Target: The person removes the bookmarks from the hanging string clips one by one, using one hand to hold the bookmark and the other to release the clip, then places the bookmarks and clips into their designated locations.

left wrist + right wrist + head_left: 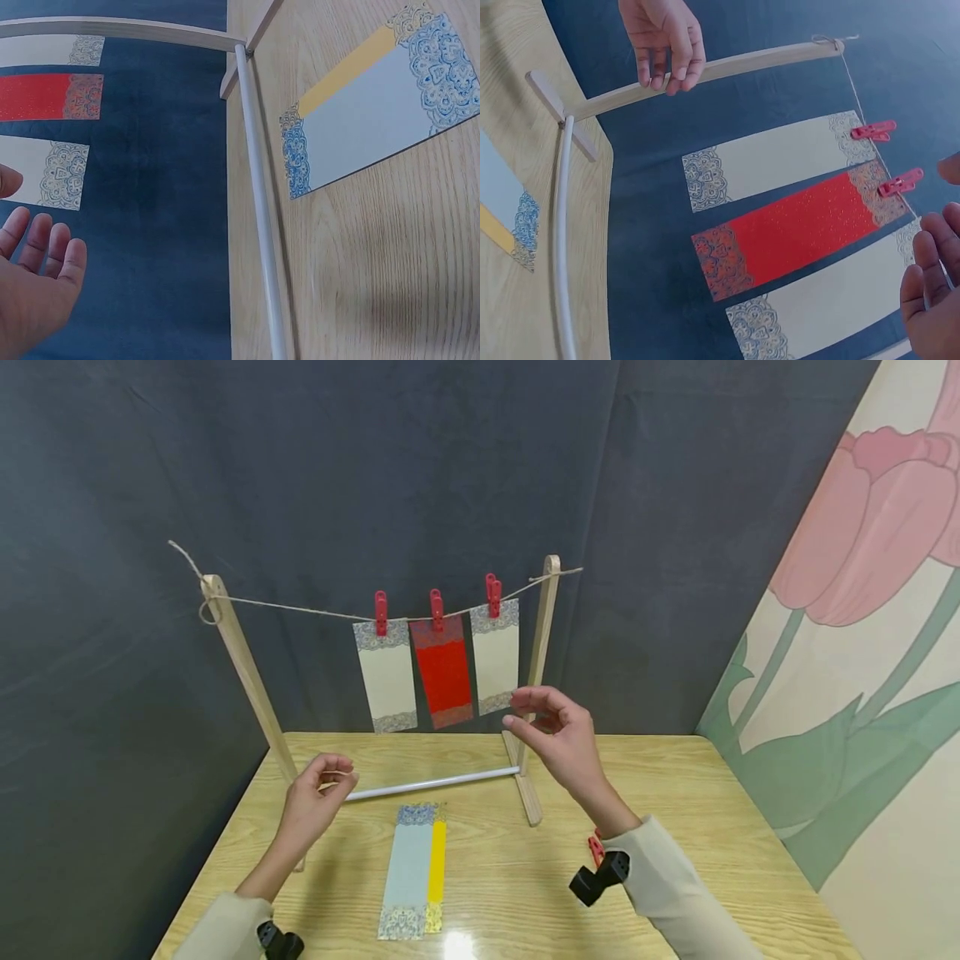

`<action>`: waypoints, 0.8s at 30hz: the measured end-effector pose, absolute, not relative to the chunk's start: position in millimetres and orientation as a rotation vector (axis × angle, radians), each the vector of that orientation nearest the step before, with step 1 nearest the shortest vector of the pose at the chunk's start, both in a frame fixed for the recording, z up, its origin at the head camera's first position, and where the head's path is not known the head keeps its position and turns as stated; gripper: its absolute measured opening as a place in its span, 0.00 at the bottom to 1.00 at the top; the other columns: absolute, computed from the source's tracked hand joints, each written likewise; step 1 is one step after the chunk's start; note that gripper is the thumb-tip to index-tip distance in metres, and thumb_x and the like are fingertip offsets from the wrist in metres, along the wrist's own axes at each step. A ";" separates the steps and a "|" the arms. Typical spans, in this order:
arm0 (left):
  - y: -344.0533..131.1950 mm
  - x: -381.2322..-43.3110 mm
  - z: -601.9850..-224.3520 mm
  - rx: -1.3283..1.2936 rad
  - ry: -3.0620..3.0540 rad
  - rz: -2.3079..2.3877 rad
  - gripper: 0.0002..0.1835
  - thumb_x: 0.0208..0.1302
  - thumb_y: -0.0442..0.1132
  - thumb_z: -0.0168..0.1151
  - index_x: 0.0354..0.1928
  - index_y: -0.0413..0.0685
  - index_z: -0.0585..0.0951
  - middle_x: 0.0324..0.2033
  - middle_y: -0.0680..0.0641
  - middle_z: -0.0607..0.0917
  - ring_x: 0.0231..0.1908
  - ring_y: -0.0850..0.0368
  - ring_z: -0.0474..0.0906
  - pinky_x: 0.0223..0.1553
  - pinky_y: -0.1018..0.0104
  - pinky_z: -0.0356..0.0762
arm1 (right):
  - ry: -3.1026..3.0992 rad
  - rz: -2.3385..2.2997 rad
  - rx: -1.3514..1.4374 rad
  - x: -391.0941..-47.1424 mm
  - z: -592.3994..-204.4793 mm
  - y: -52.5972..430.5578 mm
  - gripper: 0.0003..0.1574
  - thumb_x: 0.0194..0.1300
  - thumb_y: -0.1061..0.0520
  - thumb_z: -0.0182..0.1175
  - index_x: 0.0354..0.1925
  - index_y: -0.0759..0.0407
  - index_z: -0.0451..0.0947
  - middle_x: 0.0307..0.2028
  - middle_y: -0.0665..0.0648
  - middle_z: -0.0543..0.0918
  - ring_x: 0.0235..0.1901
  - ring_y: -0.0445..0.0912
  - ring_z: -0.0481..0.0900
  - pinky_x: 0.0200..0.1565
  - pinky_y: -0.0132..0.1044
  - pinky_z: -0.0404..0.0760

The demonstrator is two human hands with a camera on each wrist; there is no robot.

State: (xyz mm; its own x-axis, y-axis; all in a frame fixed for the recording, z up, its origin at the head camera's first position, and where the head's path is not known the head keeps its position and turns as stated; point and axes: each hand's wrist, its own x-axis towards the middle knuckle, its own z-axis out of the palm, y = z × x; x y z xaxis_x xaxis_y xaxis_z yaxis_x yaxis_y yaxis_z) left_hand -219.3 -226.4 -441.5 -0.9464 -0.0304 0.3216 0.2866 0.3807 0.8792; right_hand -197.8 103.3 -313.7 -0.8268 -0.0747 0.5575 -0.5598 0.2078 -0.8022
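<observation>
Three patterned-edge paper strips hang from a string (pixel 300 610): a cream strip (pixel 387 677), a red strip (pixel 442 668) and another cream strip (pixel 497 660). Red clothespins (pixel 381 612) fasten them at the top. My left hand (pixel 318 793) is raised at the left post's foot, fingers loosely bent and holding nothing. Also empty, my right hand (pixel 558 735) is in front of the right post, its fingertips close to the right cream strip's lower corner in the head view. On the table, a pale blue strip (pixel 408 868) partly covers a yellow strip (pixel 437 868).
The string runs between a left wooden post (pixel 247 660) and a right wooden post (pixel 546 627), joined low down by a white rod (pixel 435 783). A red clothespin (pixel 596 850) lies on the table, partly behind my right wrist. A dark curtain (pixel 375 460) hangs behind.
</observation>
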 end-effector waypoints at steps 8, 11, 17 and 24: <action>-227.2 -228.8 -436.2 -0.161 -2.347 -1.705 0.12 0.67 0.35 0.62 0.48 0.37 0.76 0.46 0.39 0.79 0.41 0.61 0.76 0.40 0.74 0.76 | -2.080 1.656 0.634 -205.9 -301.1 94.5 0.16 0.60 0.69 0.64 0.48 0.71 0.78 0.42 0.64 0.83 0.41 0.48 0.79 0.41 0.36 0.77; -228.1 -233.5 -435.2 -0.145 -2.353 -1.718 0.12 0.67 0.34 0.61 0.50 0.36 0.75 0.48 0.37 0.79 0.42 0.62 0.75 0.42 0.75 0.74 | -2.054 1.688 0.665 -218.6 -304.1 94.1 0.16 0.60 0.70 0.64 0.49 0.71 0.78 0.42 0.64 0.82 0.41 0.49 0.79 0.41 0.36 0.77; -229.3 -239.7 -432.4 -0.133 -2.382 -1.717 0.14 0.68 0.33 0.60 0.53 0.35 0.74 0.50 0.34 0.77 0.45 0.54 0.75 0.43 0.75 0.73 | -2.013 1.762 0.713 -241.7 -309.4 91.7 0.17 0.61 0.69 0.64 0.50 0.68 0.78 0.43 0.60 0.83 0.41 0.49 0.79 0.41 0.36 0.79; -228.5 -243.5 -430.2 -0.136 -2.391 -1.699 0.15 0.68 0.36 0.61 0.52 0.37 0.75 0.49 0.38 0.79 0.45 0.57 0.76 0.44 0.74 0.73 | -2.022 1.771 0.782 -251.3 -304.3 86.6 0.18 0.62 0.67 0.65 0.51 0.69 0.77 0.45 0.62 0.82 0.44 0.55 0.78 0.42 0.37 0.80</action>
State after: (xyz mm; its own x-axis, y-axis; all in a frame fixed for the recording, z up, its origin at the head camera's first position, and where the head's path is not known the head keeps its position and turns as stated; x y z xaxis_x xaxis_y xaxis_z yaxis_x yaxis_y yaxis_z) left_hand -243.5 -228.5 -430.2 -0.9748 -0.0432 0.2187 0.1923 0.3331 0.9231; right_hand -251.3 86.6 -304.3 -0.7906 -0.1797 0.5853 -0.6039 0.0712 -0.7939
